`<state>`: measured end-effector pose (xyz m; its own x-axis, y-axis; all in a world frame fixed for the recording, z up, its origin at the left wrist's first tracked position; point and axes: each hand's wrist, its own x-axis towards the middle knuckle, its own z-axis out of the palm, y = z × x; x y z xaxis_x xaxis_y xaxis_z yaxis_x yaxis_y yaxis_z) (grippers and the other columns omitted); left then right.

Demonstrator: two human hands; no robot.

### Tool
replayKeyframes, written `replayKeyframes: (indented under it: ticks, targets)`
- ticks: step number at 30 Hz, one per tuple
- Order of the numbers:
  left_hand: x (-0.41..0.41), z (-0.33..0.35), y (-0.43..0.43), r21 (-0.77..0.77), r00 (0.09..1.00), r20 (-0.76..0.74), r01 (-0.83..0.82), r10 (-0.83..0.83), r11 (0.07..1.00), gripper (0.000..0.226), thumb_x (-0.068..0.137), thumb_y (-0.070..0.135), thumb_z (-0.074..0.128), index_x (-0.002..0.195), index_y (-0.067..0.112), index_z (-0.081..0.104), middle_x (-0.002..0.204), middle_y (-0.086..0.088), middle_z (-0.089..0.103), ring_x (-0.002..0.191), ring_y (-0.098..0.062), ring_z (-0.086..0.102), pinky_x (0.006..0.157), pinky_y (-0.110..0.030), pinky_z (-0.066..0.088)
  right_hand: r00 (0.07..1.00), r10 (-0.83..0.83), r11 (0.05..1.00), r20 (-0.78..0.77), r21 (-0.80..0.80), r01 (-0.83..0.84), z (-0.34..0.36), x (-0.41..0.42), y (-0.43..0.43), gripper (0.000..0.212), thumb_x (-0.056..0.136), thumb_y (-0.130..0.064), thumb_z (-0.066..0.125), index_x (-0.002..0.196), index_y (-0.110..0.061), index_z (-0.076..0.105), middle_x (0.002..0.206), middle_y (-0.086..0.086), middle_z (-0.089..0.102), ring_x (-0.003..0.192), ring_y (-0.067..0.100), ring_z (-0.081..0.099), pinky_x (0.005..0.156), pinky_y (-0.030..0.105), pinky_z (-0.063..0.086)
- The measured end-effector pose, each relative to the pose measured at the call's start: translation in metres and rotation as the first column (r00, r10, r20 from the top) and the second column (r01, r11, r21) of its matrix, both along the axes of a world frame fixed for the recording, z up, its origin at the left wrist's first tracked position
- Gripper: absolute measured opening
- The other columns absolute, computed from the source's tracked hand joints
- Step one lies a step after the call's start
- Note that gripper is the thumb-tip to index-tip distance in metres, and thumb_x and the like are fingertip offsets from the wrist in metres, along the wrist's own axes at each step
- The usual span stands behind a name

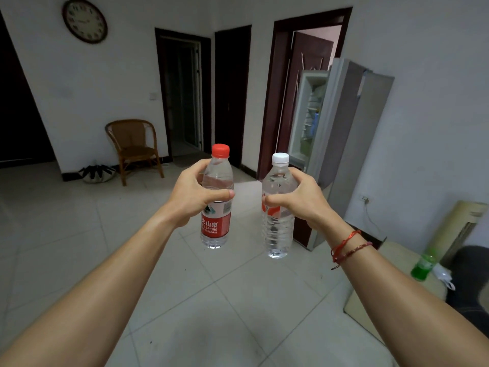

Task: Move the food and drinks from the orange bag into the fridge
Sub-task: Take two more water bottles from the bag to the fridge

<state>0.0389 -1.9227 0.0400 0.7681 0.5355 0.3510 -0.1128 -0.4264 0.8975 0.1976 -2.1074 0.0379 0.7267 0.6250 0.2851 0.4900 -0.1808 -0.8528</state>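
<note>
My left hand [191,196] grips a clear water bottle with a red cap and red label [215,226], held upright at arm's length. My right hand [296,198] grips a second clear water bottle with a white cap [277,234], also upright. Both bottles hang in the air over the tiled floor. The grey fridge [344,133] stands ahead and to the right against the wall, its door [307,115] swung open toward the left, with shelves showing inside. The orange bag is not in view.
A wicker chair [133,147] stands by the far wall on the left, with a bowl-like object [96,173] beside it. Dark doorways [182,94] open ahead. At the right, a low table [391,284] carries a green bottle [422,267], beside a standing heater [460,229].
</note>
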Motion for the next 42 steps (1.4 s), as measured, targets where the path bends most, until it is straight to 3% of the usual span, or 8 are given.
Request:
replayKeyframes:
  ticks: [9,15,22,31,37,42]
  targets:
    - [0.107,-0.011,0.099,-0.005,1.000,-0.014,0.021,-0.021,1.000,0.066,0.070,0.007,0.085,0.128,0.025,0.057,0.108,0.012,0.067,0.095,-0.004,0.066,0.074,-0.019,0.050,0.999,-0.027,0.999,-0.047,0.026,0.028,-0.007,0.108,0.104,0.050,0.052,-0.031,0.089,0.097,-0.032,0.069,0.091,-0.009,0.077,0.089,0.012,0.075,0.088,0.046,0.061]
    - [0.193,-0.028,0.170,-0.029,1.000,-0.025,0.007,-0.008,1.000,0.066,0.071,0.008,0.085,0.128,0.023,0.057,0.109,0.010,0.068,0.096,-0.008,0.067,0.077,-0.025,0.052,0.998,-0.021,1.000,-0.059,0.006,0.022,-0.023,0.195,0.176,0.050,0.046,-0.037,0.086,0.092,-0.035,0.069,0.088,-0.010,0.077,0.086,0.012,0.075,0.087,0.046,0.061]
    - [0.317,-0.027,0.258,-0.046,0.999,-0.036,0.000,-0.002,0.999,0.065,0.071,0.009,0.085,0.126,0.027,0.056,0.110,0.009,0.067,0.097,-0.010,0.066,0.076,-0.025,0.052,0.998,-0.002,1.000,-0.063,0.009,0.003,-0.019,0.319,0.266,0.047,0.061,-0.019,0.090,0.101,-0.029,0.068,0.092,-0.006,0.075,0.087,0.012,0.073,0.080,0.035,0.059]
    - [0.441,-0.028,0.356,-0.070,0.999,-0.047,-0.018,0.015,0.997,0.066,0.071,0.009,0.084,0.127,0.026,0.055,0.110,0.007,0.068,0.095,-0.013,0.068,0.073,-0.024,0.054,0.994,0.025,1.000,-0.102,-0.004,-0.026,-0.022,0.445,0.364,0.047,0.059,-0.014,0.090,0.100,-0.025,0.070,0.089,-0.004,0.076,0.082,0.013,0.074,0.071,0.028,0.056]
    - [0.513,-0.042,0.425,-0.097,0.998,-0.069,-0.006,-0.001,0.995,0.065,0.073,0.009,0.083,0.125,0.032,0.052,0.108,0.012,0.065,0.092,-0.010,0.066,0.068,-0.021,0.051,0.993,0.011,0.999,-0.116,-0.029,-0.014,-0.039,0.518,0.435,0.055,0.055,-0.017,0.091,0.104,-0.026,0.069,0.091,-0.002,0.077,0.085,0.018,0.075,0.080,0.039,0.062]
    - [0.582,-0.049,0.500,-0.078,0.998,-0.056,0.033,-0.038,0.996,0.057,0.074,0.008,0.082,0.111,0.041,0.053,0.103,0.016,0.065,0.087,-0.004,0.065,0.064,-0.015,0.048,0.993,-0.003,1.000,-0.115,-0.028,0.000,-0.043,0.577,0.504,0.052,0.060,-0.010,0.091,0.105,-0.026,0.068,0.092,-0.002,0.076,0.084,0.016,0.075,0.080,0.038,0.062]
